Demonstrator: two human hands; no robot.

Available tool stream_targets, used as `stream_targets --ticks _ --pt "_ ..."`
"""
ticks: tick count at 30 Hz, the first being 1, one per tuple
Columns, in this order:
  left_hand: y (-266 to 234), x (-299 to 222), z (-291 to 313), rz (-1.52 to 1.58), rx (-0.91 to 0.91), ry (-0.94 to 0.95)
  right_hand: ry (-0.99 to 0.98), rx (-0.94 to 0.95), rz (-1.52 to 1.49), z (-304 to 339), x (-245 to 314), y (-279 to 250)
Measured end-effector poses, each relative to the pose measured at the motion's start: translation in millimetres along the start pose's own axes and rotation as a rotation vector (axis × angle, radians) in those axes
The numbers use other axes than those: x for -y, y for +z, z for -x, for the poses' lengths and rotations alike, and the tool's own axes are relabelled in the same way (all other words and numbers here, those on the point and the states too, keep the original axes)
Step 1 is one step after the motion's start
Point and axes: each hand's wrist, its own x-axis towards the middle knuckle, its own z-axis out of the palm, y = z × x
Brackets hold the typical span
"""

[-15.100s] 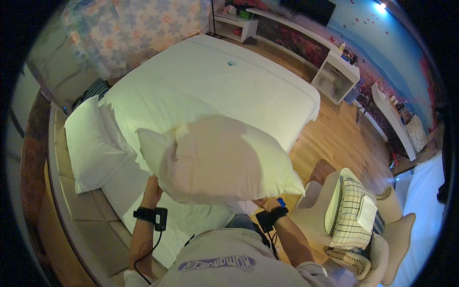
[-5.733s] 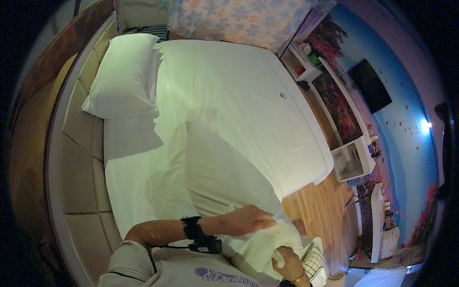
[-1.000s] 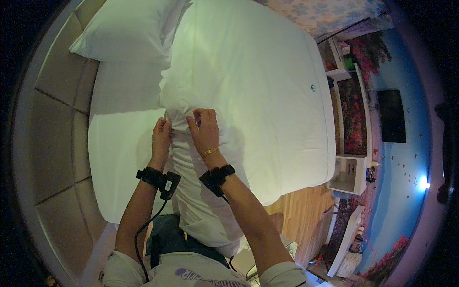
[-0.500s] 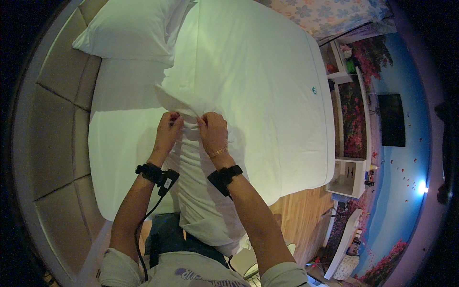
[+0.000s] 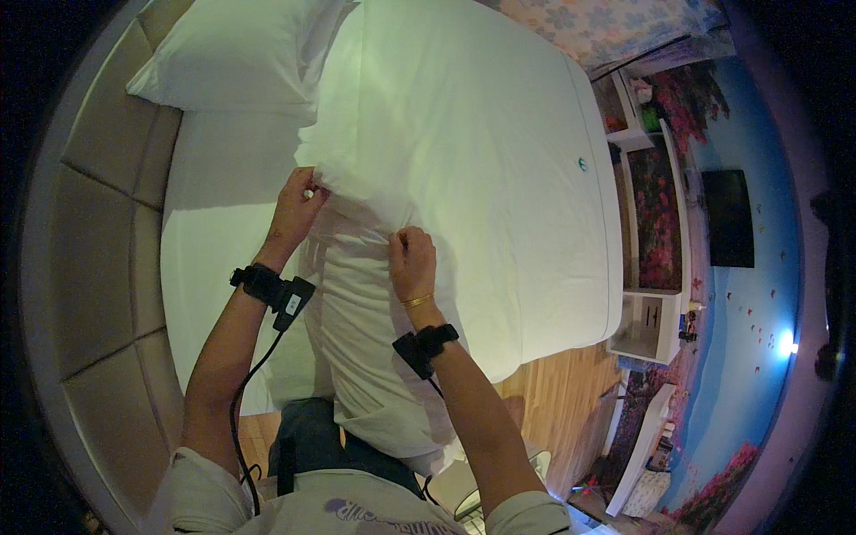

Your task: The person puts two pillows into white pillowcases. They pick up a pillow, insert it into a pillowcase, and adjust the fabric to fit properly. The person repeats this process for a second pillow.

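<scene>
Beside the padded headboard (image 5: 102, 259), a smooth white pillow (image 5: 236, 58) looks finished. The left hand (image 5: 301, 203) pinches white cloth (image 5: 361, 189) over a second, wrinkled pillow (image 5: 370, 308), apparently mostly covered, its far end seemingly left to tidy. The right hand (image 5: 412, 257), fingers drawn together, grips the same cloth above the bed (image 5: 499, 187).

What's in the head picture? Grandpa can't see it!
A bare left hand pinches a wrinkled white cloth pillowcase; a bare right hand touches it. A plump white pillow lies near the beige padded headboard of the white bed.
</scene>
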Motion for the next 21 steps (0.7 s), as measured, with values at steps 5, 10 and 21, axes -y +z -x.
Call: stream_targets --ticks 5,10,21 --pt "5 -13 1 0.266 0.129 -0.02 0.308 0.015 0.101 7 -15 5" --pt "3 -16 1 0.176 0.195 -0.245 0.389 0.05 -0.054 18 -22 5" --pt "17 -26 6 -0.173 0.219 0.237 0.325 0.062 -0.128 26 -5 20"
